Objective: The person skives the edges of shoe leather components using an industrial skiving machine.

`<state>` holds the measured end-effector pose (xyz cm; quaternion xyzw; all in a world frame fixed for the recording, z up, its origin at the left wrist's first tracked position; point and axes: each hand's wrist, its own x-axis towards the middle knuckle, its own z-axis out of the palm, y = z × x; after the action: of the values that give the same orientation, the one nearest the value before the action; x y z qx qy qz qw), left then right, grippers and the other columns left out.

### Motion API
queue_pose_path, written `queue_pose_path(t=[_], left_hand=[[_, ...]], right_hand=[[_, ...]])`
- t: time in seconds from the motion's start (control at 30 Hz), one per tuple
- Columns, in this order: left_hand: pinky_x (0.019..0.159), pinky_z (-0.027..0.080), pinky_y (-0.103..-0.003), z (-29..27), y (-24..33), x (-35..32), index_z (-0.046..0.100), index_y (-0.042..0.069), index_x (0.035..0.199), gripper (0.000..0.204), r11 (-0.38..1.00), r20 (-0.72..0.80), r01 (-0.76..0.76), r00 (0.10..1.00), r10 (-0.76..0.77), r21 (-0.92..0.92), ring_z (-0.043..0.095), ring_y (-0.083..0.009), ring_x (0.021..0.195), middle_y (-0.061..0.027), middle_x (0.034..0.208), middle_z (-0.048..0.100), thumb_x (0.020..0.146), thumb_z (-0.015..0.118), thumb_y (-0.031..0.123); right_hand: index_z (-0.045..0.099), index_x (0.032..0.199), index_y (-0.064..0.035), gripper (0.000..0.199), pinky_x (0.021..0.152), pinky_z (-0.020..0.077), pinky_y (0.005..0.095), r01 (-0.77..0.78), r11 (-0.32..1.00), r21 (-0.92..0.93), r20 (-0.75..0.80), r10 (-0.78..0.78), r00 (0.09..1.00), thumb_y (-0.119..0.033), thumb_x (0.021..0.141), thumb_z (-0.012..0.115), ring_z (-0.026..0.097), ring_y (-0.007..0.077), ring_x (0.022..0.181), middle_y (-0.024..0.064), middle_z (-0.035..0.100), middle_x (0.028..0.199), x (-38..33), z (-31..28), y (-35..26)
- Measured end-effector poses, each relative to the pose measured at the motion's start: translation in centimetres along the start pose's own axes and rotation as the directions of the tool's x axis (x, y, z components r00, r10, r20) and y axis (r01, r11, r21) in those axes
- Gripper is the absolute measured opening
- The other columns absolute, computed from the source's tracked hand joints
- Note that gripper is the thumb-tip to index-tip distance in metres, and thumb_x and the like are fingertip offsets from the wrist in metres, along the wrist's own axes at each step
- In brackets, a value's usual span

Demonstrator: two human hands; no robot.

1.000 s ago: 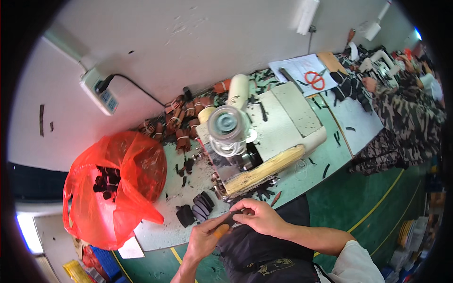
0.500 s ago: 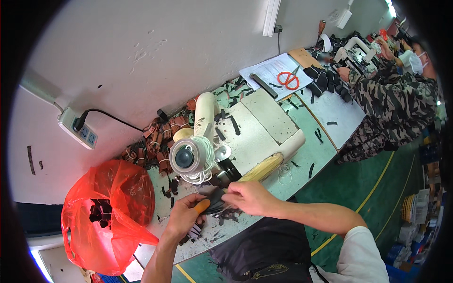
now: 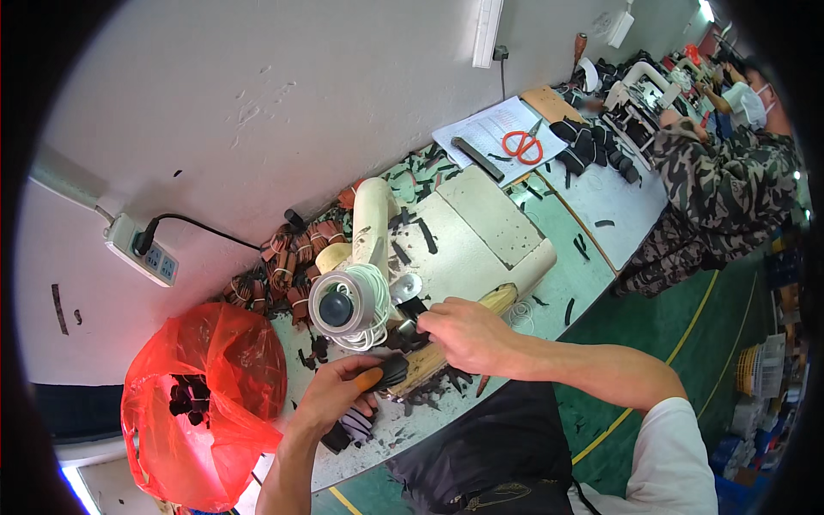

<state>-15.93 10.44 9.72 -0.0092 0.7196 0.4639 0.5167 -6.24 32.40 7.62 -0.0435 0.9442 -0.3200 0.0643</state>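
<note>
My left hand [image 3: 330, 395], with an orange cover on its thumb, pinches a fanned stack of dark grey flat pieces [image 3: 394, 369]. This stack is held at the left end of a worn, yellowish wooden bar [image 3: 425, 365] in front of a cream machine [image 3: 463, 232]. My right hand [image 3: 468, 339] is closed above the bar, fingertips pressed together beside the machine's metal working end [image 3: 403, 330]. Whatever those fingers hold is hidden. Striped dark pieces [image 3: 356, 425] lie below my left hand. White cord [image 3: 373, 300] is coiled round a cylinder at the machine's left end.
A red plastic bag [image 3: 206, 386] holding black scraps stands at the left. Bundled brown strips [image 3: 283, 266] lie along the wall. Beyond the machine are papers [image 3: 485, 129], red-handled scissors [image 3: 524, 146] and black bundles [image 3: 592, 146]. A co-worker in a camouflage sleeve [image 3: 712, 189] sits at the right.
My right hand has moved away from the stack, up and right to the machine's working end. My left hand keeps the stack, and more of the wooden bar shows.
</note>
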Motion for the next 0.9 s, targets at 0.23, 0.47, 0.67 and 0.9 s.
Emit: queue_pose_path(t=[0.23,0.47,0.67,0.9], left_hand=[[0.040,0.043,-0.022,-0.6,-0.4,0.4,0.064,-0.001,0.099,0.014,0.985,-0.064,0.000,0.998,0.011,0.172,0.053,-0.0075,0.049,-0.0031,0.069,0.059,0.091,0.063,0.010],[0.037,0.037,-0.022,0.3,-0.2,0.5,0.065,-0.001,0.097,0.014,0.999,-0.002,-0.035,0.999,0.035,-0.021,0.049,-0.0074,0.043,-0.0010,0.062,0.057,0.090,0.065,0.011],[0.037,0.038,-0.022,-0.9,-0.8,0.9,0.064,-0.001,0.094,0.014,0.992,-0.041,-0.028,0.999,0.033,0.123,0.052,-0.0071,0.046,-0.0020,0.066,0.059,0.090,0.066,0.012],[0.037,0.035,-0.022,0.0,-0.6,0.9,0.065,-0.001,0.093,0.014,0.998,-0.035,-0.035,0.999,0.037,0.047,0.049,-0.0062,0.044,-0.0006,0.062,0.056,0.089,0.066,0.012]], right_hand=[[0.064,0.091,-0.0010,0.013,0.083,0.0469,0.0408,-0.011,0.979,0.203,0.012,0.009,1.000,-0.002,0.079,0.060,0.058,0.0341,0.096,0.0139,0.062,0.096,-0.6,-0.5,0.0],[0.064,0.091,-0.0007,0.012,0.084,0.0467,0.0415,-0.029,0.997,0.070,-0.052,0.033,0.998,-0.002,0.079,0.060,0.058,0.0336,0.097,0.0143,0.061,0.095,0.1,0.3,-0.9],[0.062,0.095,-0.0009,0.015,0.084,0.0462,0.0414,-0.060,0.987,0.152,0.042,0.055,0.998,-0.002,0.079,0.060,0.058,0.0338,0.096,0.0148,0.061,0.093,-0.4,-0.2,0.4],[0.062,0.095,-0.0012,0.015,0.085,0.0456,0.0413,0.014,0.983,0.183,-0.074,0.000,0.997,-0.002,0.080,0.060,0.058,0.0342,0.094,0.0147,0.061,0.092,0.2,0.3,-0.6]])
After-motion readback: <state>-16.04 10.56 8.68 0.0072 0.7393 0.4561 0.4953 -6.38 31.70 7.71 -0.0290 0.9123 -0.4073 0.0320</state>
